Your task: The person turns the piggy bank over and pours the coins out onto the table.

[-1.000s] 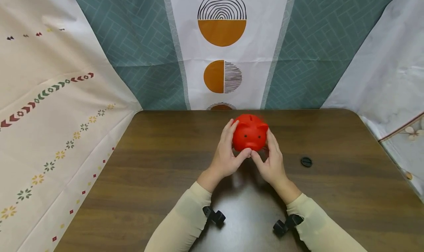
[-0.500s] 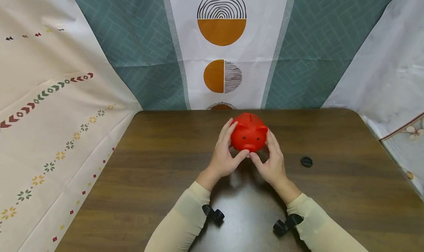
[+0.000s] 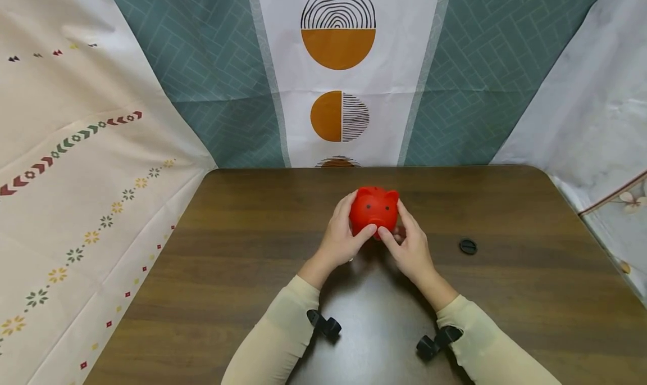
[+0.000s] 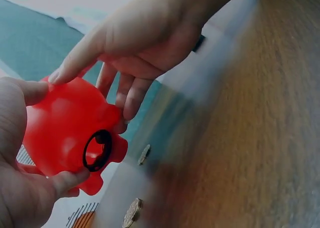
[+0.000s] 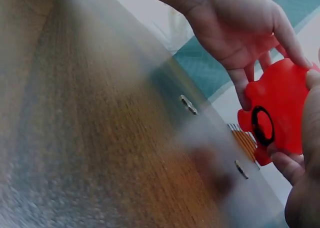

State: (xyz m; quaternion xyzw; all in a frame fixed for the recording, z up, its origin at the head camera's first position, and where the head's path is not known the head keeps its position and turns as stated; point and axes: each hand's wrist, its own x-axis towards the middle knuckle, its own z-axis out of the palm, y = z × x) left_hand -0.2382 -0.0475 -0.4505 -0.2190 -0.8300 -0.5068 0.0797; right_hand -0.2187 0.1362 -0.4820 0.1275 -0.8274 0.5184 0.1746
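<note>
A red piggy bank (image 3: 374,209) is held above the table between both hands, its face toward me. My left hand (image 3: 337,236) grips its left side and my right hand (image 3: 411,247) its right side, thumbs near the snout. On the underside of the piggy bank (image 4: 65,123), the left wrist view shows a round hole with a black rim (image 4: 97,150). Below it is a coin (image 4: 144,154) and nearer the camera another coin (image 4: 131,213); whether they lie on the table or are in the air I cannot tell. To the right, a black round plug (image 3: 468,247) lies on the table.
The brown wooden table (image 3: 227,261) has a patterned green and white cloth (image 3: 222,93) hanging behind its far edge. White cloths hang at the left and right. A black camera (image 3: 326,326) is strapped to each sleeve.
Both hands have brought the piggy bank slightly down and left, tilting it so that its top slot no longer shows. A small bright spot now appears beside the left hand. The plug stays put.
</note>
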